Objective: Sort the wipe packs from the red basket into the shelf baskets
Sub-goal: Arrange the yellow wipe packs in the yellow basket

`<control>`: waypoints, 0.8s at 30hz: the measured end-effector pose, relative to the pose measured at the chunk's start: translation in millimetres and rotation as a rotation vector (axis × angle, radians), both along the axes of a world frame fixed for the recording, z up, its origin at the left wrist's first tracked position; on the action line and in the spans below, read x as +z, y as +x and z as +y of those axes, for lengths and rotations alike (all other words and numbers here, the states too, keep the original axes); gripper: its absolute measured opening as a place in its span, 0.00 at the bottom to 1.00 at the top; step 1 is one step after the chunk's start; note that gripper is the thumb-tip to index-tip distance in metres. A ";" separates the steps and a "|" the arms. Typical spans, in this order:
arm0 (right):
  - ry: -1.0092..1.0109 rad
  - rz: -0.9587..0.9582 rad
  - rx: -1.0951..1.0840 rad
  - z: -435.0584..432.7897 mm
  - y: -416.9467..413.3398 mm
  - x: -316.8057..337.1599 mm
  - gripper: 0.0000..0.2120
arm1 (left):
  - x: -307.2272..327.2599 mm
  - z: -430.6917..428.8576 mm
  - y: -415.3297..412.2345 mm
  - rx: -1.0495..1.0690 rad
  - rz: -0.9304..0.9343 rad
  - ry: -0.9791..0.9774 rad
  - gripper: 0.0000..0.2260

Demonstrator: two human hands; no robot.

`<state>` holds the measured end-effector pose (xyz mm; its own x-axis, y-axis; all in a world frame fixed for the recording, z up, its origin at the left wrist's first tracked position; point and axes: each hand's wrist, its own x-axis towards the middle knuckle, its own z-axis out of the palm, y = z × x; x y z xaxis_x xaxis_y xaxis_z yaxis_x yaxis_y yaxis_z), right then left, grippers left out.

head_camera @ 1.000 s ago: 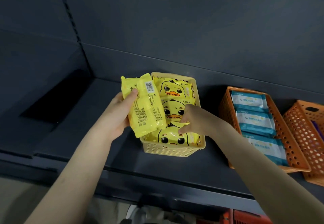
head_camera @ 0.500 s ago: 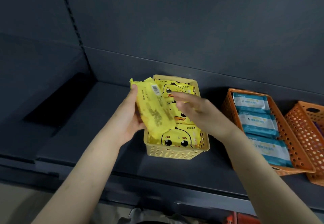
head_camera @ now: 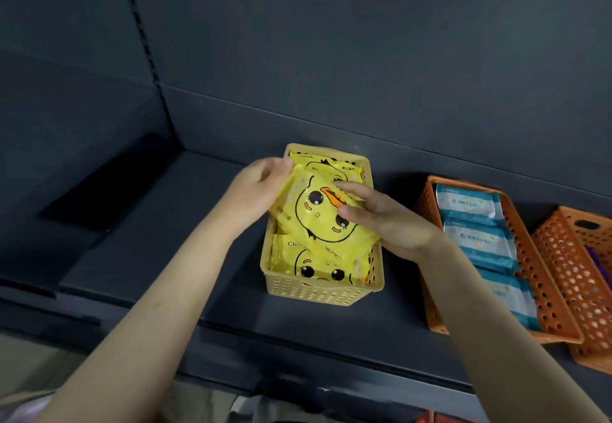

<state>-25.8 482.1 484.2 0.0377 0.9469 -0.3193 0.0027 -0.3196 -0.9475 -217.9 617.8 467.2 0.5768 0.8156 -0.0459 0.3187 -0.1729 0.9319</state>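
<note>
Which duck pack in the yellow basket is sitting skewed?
The top duck pack, turned diagonally, held by the left hand and right hand; the packs beneath lie square in the yellow basket.

Mid-frame, a yellow perforated plastic basket point(head_camera: 311, 293) on the dark metal shelf point(head_camera: 149, 257) holds yellow duck-print wipe packs point(head_camera: 318, 271), a tilted duck-print pack point(head_camera: 319, 220) atop them between left hand point(head_camera: 255, 190) and right hand point(head_camera: 394, 223). Rightward, an orange perforated plastic basket point(head_camera: 538, 280) holds blue-and-white wipe packs point(head_camera: 477, 240).
</note>
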 end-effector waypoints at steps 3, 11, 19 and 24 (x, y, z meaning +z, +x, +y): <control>0.006 -0.011 -0.027 6.6 0.7 1.1 0.25 | -5.4 -6.5 8.0 -0.067 0.036 -0.037 0.18; -0.037 -0.124 -0.043 -1.8 -0.5 -16.8 0.19 | -23.7 -16.6 10.6 0.152 -0.167 -0.008 0.13; 0.070 -0.114 -0.342 -3.9 -10.4 -16.3 0.21 | -25.1 -19.3 12.6 0.273 -0.264 -0.075 0.17; -0.033 0.342 -0.533 -8.0 -35.1 -32.3 0.22 | -18.5 -17.7 11.7 0.394 -0.402 -0.149 0.21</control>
